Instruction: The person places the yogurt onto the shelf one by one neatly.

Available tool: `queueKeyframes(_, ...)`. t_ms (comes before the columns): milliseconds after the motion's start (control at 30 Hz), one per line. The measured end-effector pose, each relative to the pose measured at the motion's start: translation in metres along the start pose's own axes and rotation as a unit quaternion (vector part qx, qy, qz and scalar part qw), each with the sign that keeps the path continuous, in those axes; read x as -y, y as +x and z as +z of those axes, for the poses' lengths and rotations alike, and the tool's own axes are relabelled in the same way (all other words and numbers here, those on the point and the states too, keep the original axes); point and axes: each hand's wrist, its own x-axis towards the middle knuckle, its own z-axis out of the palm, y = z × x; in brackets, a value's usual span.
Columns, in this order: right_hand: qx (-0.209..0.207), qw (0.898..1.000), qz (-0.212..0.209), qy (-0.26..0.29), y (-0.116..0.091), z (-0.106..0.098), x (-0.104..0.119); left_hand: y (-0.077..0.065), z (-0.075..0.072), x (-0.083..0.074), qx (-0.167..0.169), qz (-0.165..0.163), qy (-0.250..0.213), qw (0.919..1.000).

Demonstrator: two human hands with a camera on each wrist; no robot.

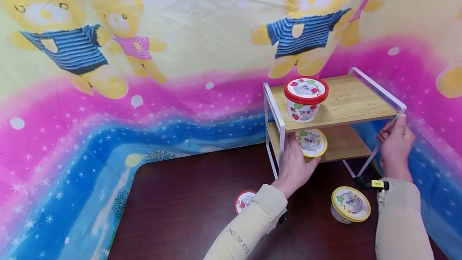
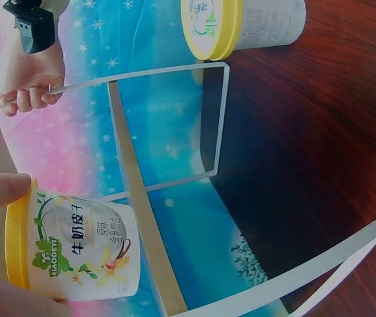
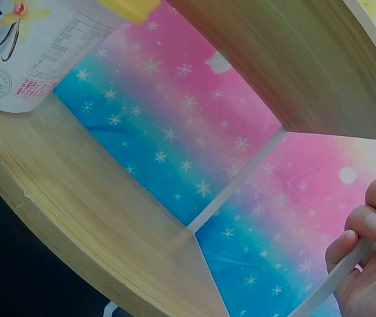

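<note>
My left hand (image 1: 296,167) holds a white tub with a yellow lid (image 1: 312,143), thumb and fingers around its lid end. This tub is upright at the left part of the lower wooden shelf (image 1: 346,143); whether its base touches the board I cannot tell. My right hand (image 1: 398,143) grips the white metal side frame (image 3: 323,287) of the two-tier rack at its right front. On the upper wooden shelf (image 1: 361,95), toward the left, stands a tub with a red lid (image 1: 306,99).
Another yellow-lidded tub (image 1: 351,204) stands on the dark table (image 1: 173,204) in front of the rack. A red-lidded tub (image 1: 244,201) is partly hidden by my left sleeve (image 1: 249,224). Behind the table hangs a bear-print cloth (image 1: 202,91).
</note>
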Motion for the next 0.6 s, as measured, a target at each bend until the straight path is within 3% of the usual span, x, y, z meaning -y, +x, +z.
queueKeyframes(333, -0.004, 1.000, 0.005, 0.009, 0.0009, 0.0012, -0.0010, 0.0010, 0.0008, -0.0003, 0.002, -0.027, -0.011, 0.9996)
queueKeyframes(600, 0.001, 1.000, 0.004, 0.004, -0.0008, -0.0001, -0.0008, 0.0047, 0.0055, 0.0019, -0.007, -0.030, -0.008, 0.9995)
